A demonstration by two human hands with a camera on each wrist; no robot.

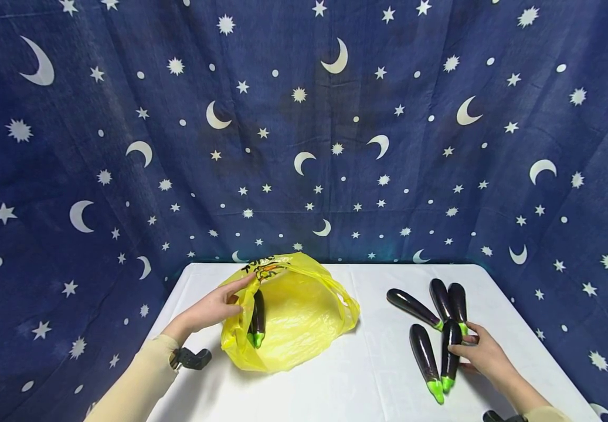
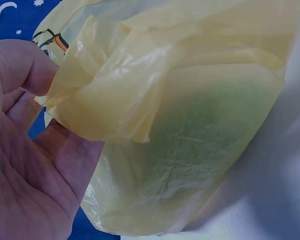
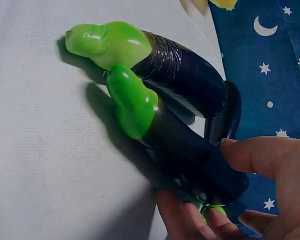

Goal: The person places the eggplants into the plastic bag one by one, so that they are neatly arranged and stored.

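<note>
My left hand pinches the left rim of a yellow plastic bag; its mouth gapes toward me. Inside, against the bag's left wall, a dark purple eggplant shows with its green stem end down. In the left wrist view, crumpled film of the bag is caught between thumb and fingers. On the right, my right hand grips an eggplant near its rounded end, thumb on one side and fingers on the other. Its green cap points away from the palm in the right wrist view.
Close left of the gripped eggplant lies another eggplant. Farther back are an eggplant lying aslant and two side by side, one left of the other. A white-covered table meets a dark blue star-and-moon curtain.
</note>
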